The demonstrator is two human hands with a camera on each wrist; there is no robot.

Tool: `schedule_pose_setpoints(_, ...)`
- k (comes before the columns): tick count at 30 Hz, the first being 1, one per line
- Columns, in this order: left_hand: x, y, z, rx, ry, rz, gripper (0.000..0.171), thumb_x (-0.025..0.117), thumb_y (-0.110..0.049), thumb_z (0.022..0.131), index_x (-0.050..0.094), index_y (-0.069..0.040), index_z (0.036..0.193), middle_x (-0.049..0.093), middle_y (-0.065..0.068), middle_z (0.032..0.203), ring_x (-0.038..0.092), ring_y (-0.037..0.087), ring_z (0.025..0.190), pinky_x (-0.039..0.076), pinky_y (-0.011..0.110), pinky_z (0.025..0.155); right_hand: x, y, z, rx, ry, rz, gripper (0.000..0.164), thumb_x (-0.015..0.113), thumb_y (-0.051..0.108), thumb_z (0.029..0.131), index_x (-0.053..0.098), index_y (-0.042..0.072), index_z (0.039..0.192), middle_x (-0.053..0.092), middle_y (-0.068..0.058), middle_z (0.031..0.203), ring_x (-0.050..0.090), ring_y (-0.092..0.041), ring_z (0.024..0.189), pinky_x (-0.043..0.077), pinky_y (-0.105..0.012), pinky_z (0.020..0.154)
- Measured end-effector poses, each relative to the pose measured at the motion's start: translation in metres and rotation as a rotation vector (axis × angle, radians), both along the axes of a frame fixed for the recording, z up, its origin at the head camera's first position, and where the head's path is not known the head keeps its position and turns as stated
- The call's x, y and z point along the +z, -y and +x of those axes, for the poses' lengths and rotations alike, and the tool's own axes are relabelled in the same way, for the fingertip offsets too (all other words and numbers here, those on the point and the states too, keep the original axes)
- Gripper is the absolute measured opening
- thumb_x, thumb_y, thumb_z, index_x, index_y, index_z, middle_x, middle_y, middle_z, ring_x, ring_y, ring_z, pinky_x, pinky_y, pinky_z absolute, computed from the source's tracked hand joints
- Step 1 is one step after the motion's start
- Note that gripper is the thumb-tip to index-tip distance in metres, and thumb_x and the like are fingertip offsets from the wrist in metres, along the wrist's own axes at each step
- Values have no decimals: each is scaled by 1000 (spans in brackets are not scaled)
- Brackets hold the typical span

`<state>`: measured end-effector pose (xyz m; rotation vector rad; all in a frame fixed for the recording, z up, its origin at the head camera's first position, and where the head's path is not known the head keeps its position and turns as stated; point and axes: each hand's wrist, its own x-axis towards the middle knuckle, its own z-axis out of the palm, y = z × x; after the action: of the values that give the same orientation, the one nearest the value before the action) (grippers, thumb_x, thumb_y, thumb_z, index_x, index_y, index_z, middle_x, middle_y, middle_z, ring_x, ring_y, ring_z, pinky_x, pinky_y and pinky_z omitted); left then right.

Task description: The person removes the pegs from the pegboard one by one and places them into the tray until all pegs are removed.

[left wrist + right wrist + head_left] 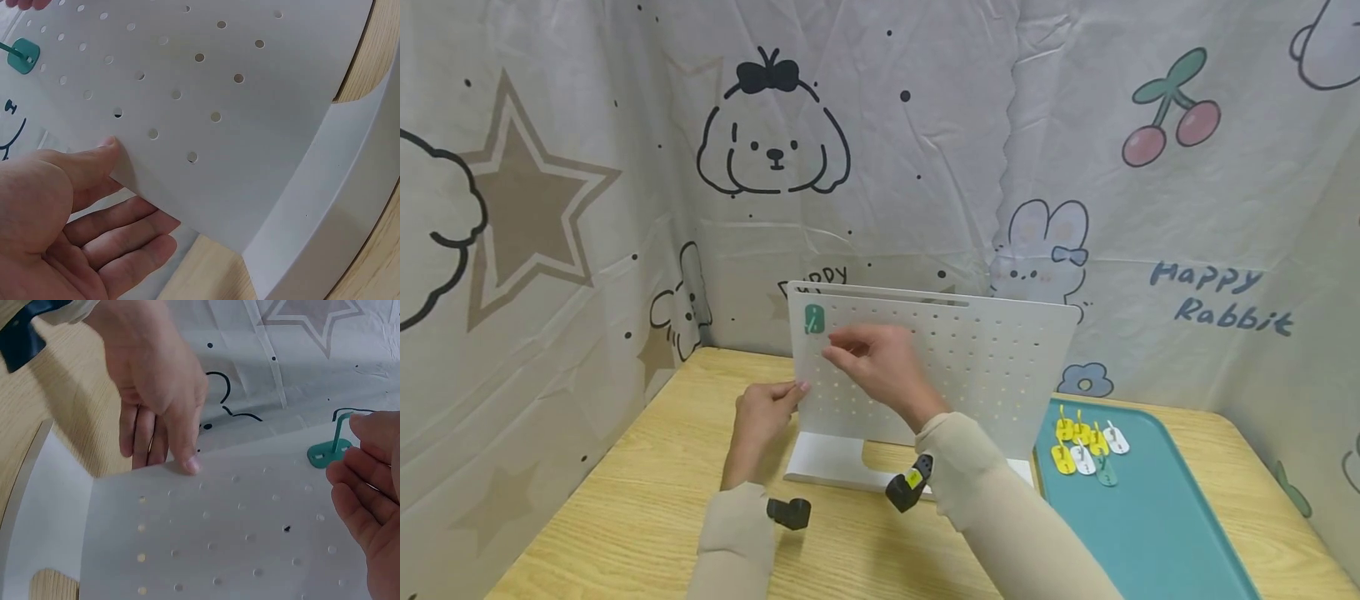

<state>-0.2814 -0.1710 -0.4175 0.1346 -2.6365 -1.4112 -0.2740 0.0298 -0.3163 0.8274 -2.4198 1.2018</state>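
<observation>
A white pegboard (970,367) stands upright on its base. My left hand (763,412) holds its left edge, thumb (100,156) on the front face and the other fingers behind. A green hook (814,319) sits on the board's upper left corner; its prong juts forward in the left wrist view. My right hand (883,362) is in front of the board, just right of and below the hook, with fingers bent and nothing visible between them. In the right wrist view its fingertips overlap the prong of the hook (328,454), while the left wrist view shows them apart.
To the right of the board lies a teal tray (1138,525). Several yellow hooks (1063,458), two white hooks (1082,458) and a green hook (1106,472) lie near its far end. A patterned curtain (925,167) hangs behind the wooden table (647,475).
</observation>
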Motion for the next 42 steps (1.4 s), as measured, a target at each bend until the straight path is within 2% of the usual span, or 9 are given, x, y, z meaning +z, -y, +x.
schedule_pose_setpoints(6,1,0,-1,-3,17,10,42,63,-43,99,72,-9,122,72,14,110,69,31,96,53,48,80,5,12,-3,-7,2,-1,21,74,20,94,76,5,108,75,-2,101,67,-10,85,53,-23,70)
schedule_pose_setpoints(11,1,1,-1,0,14,0,41,63,-43,99,73,-10,121,73,13,107,69,27,93,53,44,76,8,23,-4,-11,27,3,22,72,22,95,76,6,109,74,-3,102,68,-11,88,53,-21,73)
schedule_pose_setpoints(22,1,3,1,8,-4,-10,39,64,-42,99,74,-11,120,74,11,101,69,26,90,54,41,72,12,37,-9,-79,41,38,21,71,24,96,77,7,107,75,-2,101,69,-12,87,53,-22,69)
schedule_pose_setpoints(28,1,2,1,-2,-8,-1,38,63,-41,99,74,-11,120,74,10,100,69,23,86,53,37,69,11,39,-9,-103,7,50,20,69,22,98,78,6,106,75,-3,99,70,-12,86,53,-22,70)
schedule_pose_setpoints(36,3,1,0,-6,-10,-3,38,63,-40,100,73,-10,121,74,12,103,69,26,89,54,41,72,10,40,-7,-124,-17,49,18,68,21,99,77,8,106,75,-3,102,69,-12,88,54,-23,72)
schedule_pose_setpoints(42,1,0,0,-7,-5,1,38,63,-39,100,72,-9,121,74,12,102,70,27,89,54,40,71,8,39,-5,-133,-33,38,16,68,20,98,78,8,104,75,-2,98,69,-11,83,53,-22,69)
